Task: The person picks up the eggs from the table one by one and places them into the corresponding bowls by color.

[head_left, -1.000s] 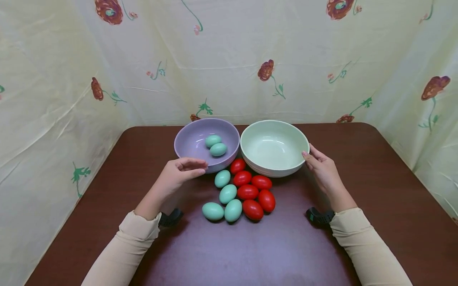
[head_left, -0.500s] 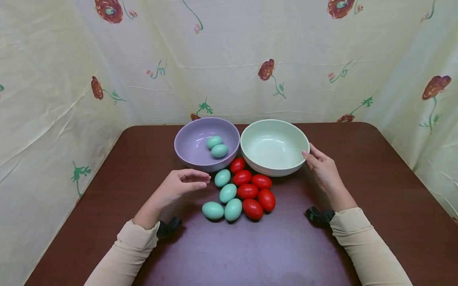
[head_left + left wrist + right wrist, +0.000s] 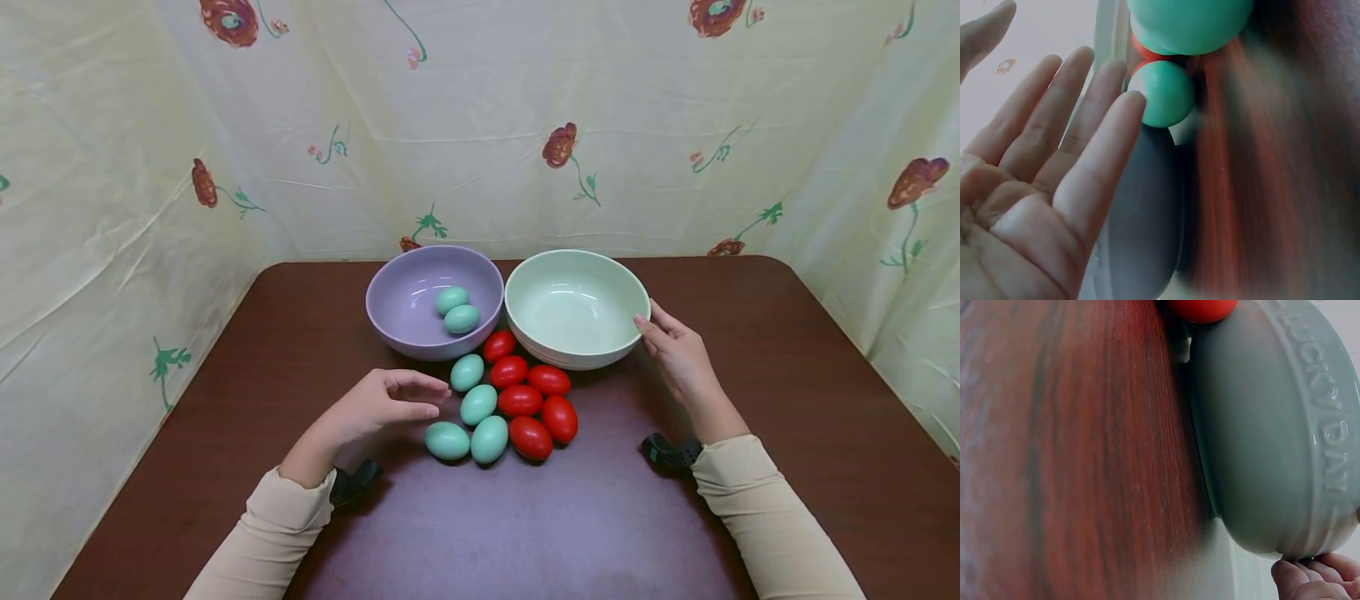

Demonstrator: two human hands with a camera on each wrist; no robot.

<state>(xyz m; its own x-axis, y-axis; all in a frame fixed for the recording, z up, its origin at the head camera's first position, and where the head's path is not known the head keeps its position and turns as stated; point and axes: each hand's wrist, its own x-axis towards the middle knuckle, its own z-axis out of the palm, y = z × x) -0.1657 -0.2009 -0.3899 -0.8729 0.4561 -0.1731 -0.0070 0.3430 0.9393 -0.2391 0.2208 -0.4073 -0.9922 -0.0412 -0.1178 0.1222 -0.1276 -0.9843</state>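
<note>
My left hand [image 3: 378, 406] hovers just left of several mint-green eggs [image 3: 478, 405] on the table, fingers spread and apart from the thumb, holding nothing. In the left wrist view its fingertips overlap a mint-green egg [image 3: 1163, 94], with the palm facing the camera. My right hand [image 3: 681, 367] grips the right side of a pale green bowl [image 3: 573, 308], thumb over the rim and fingers against the outer wall. That bowl's embossed side shows in the right wrist view, my fingers [image 3: 1316, 575] at its edge. Beside it a purple bowl [image 3: 401, 304] holds two mint-green eggs [image 3: 459, 317].
Several red eggs [image 3: 520, 401] lie clustered in front of the two bowls, right against the mint-green ones. The dark brown wooden table [image 3: 315, 325] ends at a flower-printed cloth [image 3: 480, 167] behind and at the sides.
My left hand has come down from the front of the purple bowl toward the mint-green eggs, its fingers and thumb spreading wider. My right hand stays on the pale green bowl.
</note>
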